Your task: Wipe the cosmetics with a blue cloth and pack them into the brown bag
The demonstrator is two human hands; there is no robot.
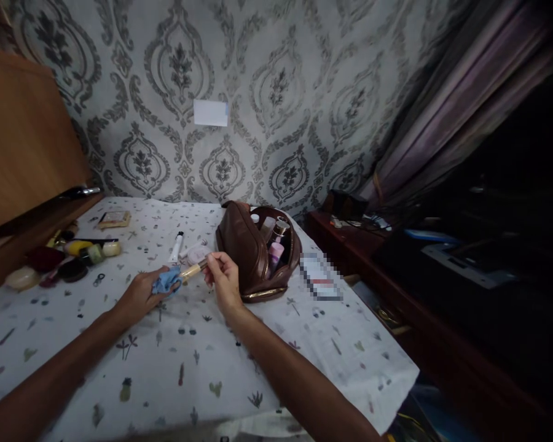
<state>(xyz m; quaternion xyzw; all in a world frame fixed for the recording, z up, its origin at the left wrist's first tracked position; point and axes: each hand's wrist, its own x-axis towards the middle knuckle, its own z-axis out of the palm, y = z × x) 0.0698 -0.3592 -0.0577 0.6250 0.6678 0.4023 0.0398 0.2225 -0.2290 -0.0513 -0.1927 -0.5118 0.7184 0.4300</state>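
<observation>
My left hand (pixel 142 293) is closed round a crumpled blue cloth (pixel 166 281), which touches one end of a slim cosmetic tube (pixel 191 271). The tube has a pale yellowish body and a darker brownish end. My right hand (pixel 224 281) pinches that darker end between thumb and fingers. Just right of my right hand stands a brown cosmetic bag (pixel 242 245), unzipped, with several bottles inside, among them a pink-purple bottle (pixel 275 253). Beyond the hands lie a small white tube with a black cap (pixel 176 247) and a pale round item (pixel 198 252).
Several cosmetics, including a dark round compact (pixel 72 270), cluster at the left of the patterned tablecloth (pixel 188 368). A flat gold-edged case (pixel 114 219) lies behind them. A pixelated flat item (pixel 321 276) is right of the bag. A dark red desk (pixel 424 325) adjoins at right.
</observation>
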